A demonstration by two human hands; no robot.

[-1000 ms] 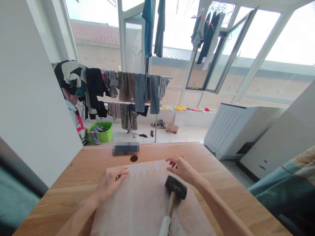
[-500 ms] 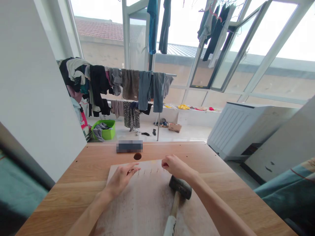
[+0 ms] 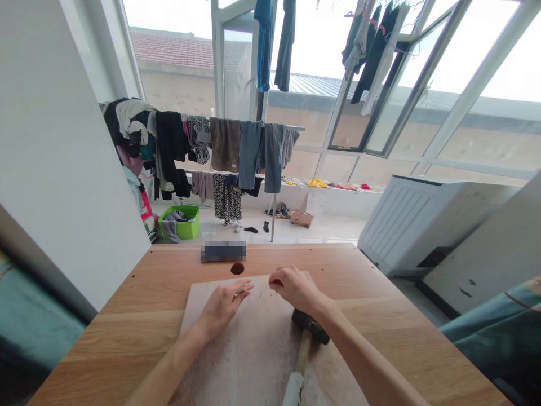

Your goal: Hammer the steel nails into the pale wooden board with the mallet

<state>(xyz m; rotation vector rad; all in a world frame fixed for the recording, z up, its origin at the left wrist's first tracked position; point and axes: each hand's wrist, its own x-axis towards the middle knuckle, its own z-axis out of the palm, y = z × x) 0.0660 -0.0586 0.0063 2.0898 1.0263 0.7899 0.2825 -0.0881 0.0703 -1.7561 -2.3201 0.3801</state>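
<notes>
A pale wooden board (image 3: 249, 349) lies on the wooden table (image 3: 139, 310), with a row of small nails standing near its far edge. My left hand (image 3: 222, 307) rests on the board with its fingers together, holding thin nails at the fingertips. My right hand (image 3: 293, 288) is curled in a pinch at the nail row; what it grips is too small to make out. A black rubber mallet (image 3: 310, 327) with a wooden handle lies on the board, partly under my right forearm.
A round hole (image 3: 237, 268) and a blurred dark object (image 3: 224, 251) lie at the table's far side. Beyond stand a laundry rack (image 3: 220, 146), a green basket (image 3: 182, 223), a white appliance (image 3: 422, 217) and open windows. White panels flank both sides.
Both hands have moved toward each other along the nail row. My right hand went from spread fingers to a pinch, and my left hand slid right. The mallet has stayed in place.
</notes>
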